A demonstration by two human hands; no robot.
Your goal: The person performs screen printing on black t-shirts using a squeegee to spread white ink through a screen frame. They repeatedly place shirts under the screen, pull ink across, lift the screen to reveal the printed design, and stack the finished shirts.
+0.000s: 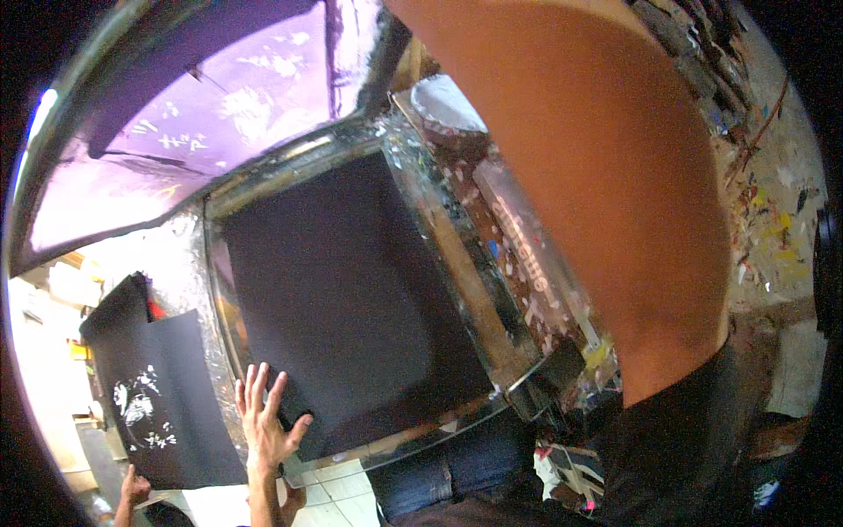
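Observation:
My left hand (268,413) lies palm down, fingers spread, on the lower left of a black sheet (342,281), which rests on a paint-smeared board (408,176). My right arm (597,202) reaches close past the camera from a black sleeve at lower right and out of the top edge; its hand is out of view. Above the board, a screen frame (127,92) is raised, its purple mesh (219,88) marked with white smudges. Along the board's right side are a round container of white substance (439,101) and a long translucent bar (514,237).
At the left, another person's hand (133,487) touches a black sheet (184,395) with a white print on it. A stained surface (764,246) with scattered paint spots and dark tools lies at the far right. A tiled floor (338,496) shows below.

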